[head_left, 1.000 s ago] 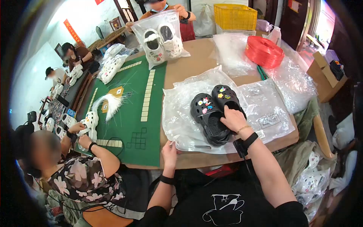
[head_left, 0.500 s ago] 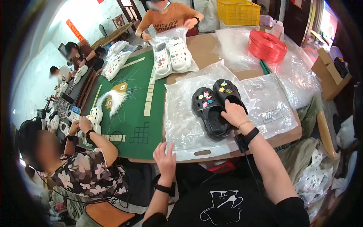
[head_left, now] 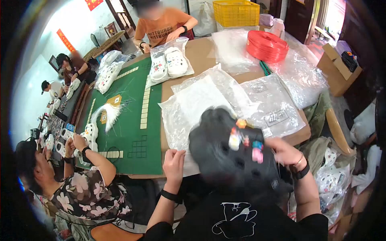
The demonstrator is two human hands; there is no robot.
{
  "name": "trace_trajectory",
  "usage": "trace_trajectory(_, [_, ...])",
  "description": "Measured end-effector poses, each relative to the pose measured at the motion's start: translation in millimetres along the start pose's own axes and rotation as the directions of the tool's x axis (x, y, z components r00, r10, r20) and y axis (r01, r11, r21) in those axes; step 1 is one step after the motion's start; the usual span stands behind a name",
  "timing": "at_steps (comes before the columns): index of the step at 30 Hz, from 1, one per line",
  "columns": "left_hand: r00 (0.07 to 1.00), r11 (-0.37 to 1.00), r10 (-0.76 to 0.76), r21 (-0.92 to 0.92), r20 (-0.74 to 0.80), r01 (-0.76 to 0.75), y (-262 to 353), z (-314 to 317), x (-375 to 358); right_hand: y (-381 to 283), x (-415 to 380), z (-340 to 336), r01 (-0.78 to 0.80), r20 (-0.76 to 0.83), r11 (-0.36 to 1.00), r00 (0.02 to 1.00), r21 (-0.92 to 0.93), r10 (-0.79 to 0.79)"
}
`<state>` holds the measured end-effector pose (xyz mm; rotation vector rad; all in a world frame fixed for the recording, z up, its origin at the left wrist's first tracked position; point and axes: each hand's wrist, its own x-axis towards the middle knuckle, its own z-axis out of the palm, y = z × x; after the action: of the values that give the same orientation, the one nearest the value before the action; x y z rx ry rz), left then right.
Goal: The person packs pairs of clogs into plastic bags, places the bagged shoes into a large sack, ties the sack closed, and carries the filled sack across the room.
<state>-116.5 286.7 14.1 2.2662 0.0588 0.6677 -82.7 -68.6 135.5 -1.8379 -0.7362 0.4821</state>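
My right hand [head_left: 286,153] grips a pair of black clogs [head_left: 217,136], lifted close in front of me and smeared by motion. Colourful charms [head_left: 246,141] dot their uppers; the soles and straps are blurred. At the table's near edge, my left hand [head_left: 173,164] is closed, with thumb and fingers pinched at the front edge of a clear plastic bag [head_left: 177,116]. This bag lies flat, its right front part hidden behind the clogs. Another clear bag [head_left: 277,108] with a printed box lies to its right.
A roll of red plastic twine [head_left: 267,46] sits on more clear bags at the back right. Across the table, a person in orange [head_left: 161,26] handles bagged white clogs [head_left: 167,64]. Left, a person in a floral top [head_left: 86,180] works on a white clog beside white fastening strands [head_left: 112,114].
My right hand has lifted the black clogs off the bag towards me. My left hand, spread before, has closed at the bag's edge. The person opposite has lowered the bagged white clogs.
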Motion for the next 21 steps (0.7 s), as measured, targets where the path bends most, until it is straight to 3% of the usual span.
trace_trajectory(1, [0.987,0.985,0.16,0.067,-0.029,-0.158,-10,7,0,2,-3,3,0.079,0.103,0.996,0.992,-0.05,-0.073])
trace_trajectory(3, [0.988,0.993,-0.111,-0.033,0.107,0.115,-12,9,3,-7,1,5,-0.042,0.388,0.998,0.92,-0.036,0.053])
trace_trajectory(4, [0.979,0.968,0.196,0.149,0.058,-0.203,21,-3,11,-12,7,13,0.06,0.416,0.997,0.906,0.047,-0.074])
trace_trajectory(5, [0.978,0.967,0.199,0.148,0.066,-0.207,22,1,11,-18,13,16,-0.019,0.496,0.998,0.868,0.064,-0.015])
trace_trajectory(7, [0.989,0.982,0.149,0.116,0.011,-0.149,23,7,11,-27,25,23,-0.005,0.529,0.998,0.848,0.069,-0.033])
trace_trajectory(11, [0.997,0.996,0.08,-0.037,0.002,-0.08,13,6,9,-12,34,24,-0.015,0.504,1.0,0.864,0.014,0.006])
trace_trajectory(15, [0.991,0.993,0.121,0.015,-0.047,-0.121,18,-5,14,1,35,20,-0.014,0.419,0.982,0.903,-0.187,0.092])
trace_trajectory(21, [0.992,0.992,0.124,0.015,-0.021,-0.123,38,-11,12,8,31,19,-0.013,0.267,0.956,0.959,-0.294,0.095])
